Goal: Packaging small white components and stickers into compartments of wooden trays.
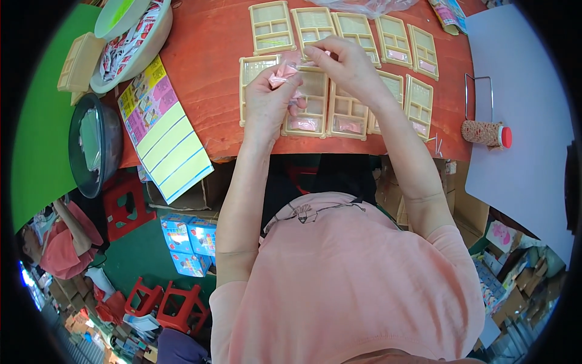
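My left hand (267,100) is closed around a bunch of small pink packets (284,74), held above the near row of cream compartment trays. To its right, my right hand (351,67) has its fingers drawn together over the gap between the two rows. What its fingertips hold, if anything, is too small to make out. Below my left hand lies a cream tray (313,100) with a pink packet (303,124) in its lowest compartment. Similar pink packets lie in several other trays, such as the far-right tray (422,45). My left hand partly covers the near-left tray (248,91).
The trays rest on a red-topped table (206,73). At left are a white basin (159,51) of small packets, a stack of trays (79,64), a dark bowl (112,142) and printed sheets (173,142). At right lies a red-capped jar (482,133).
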A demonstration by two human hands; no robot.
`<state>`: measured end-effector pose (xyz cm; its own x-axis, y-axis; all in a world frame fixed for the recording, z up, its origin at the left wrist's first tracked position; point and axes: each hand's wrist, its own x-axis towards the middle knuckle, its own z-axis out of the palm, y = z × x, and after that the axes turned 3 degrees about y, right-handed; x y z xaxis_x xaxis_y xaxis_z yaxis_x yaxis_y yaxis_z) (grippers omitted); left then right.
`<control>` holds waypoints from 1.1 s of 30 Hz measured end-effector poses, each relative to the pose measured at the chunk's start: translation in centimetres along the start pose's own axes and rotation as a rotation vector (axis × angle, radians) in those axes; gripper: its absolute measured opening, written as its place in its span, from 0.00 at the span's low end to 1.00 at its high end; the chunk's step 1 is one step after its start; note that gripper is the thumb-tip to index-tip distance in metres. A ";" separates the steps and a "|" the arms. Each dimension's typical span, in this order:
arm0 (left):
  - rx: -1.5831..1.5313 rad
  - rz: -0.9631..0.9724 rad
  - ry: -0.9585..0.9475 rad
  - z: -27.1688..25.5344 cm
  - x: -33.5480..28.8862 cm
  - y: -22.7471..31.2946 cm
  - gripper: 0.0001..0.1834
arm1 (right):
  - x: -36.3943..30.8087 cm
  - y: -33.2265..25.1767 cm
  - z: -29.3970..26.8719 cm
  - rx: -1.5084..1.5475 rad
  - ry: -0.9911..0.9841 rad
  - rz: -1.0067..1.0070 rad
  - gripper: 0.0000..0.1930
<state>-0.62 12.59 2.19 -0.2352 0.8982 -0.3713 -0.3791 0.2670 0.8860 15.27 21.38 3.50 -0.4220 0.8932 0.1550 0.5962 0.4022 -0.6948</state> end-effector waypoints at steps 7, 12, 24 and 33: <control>0.050 0.039 -0.032 -0.5 -0.1 0.7 0.14 | 0.9 -1.4 1.2 0.369 -0.192 0.073 0.15; 0.033 0.032 0.085 -2.5 0.0 1.7 0.17 | 3.4 -1.1 2.2 0.554 -0.075 0.206 0.12; 0.001 0.074 0.093 -6.2 -1.3 3.3 0.16 | 5.6 -0.8 6.1 -0.158 0.183 -0.203 0.13; 0.203 0.395 0.446 -21.8 -7.6 13.8 0.19 | 0.1 -0.7 -1.2 0.139 -0.126 0.056 0.09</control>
<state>-23.60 1.82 11.21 -0.6900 0.7223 -0.0471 -0.0208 0.0452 0.9988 15.67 21.42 4.84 -0.4782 0.8778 0.0302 0.5250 0.3132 -0.7914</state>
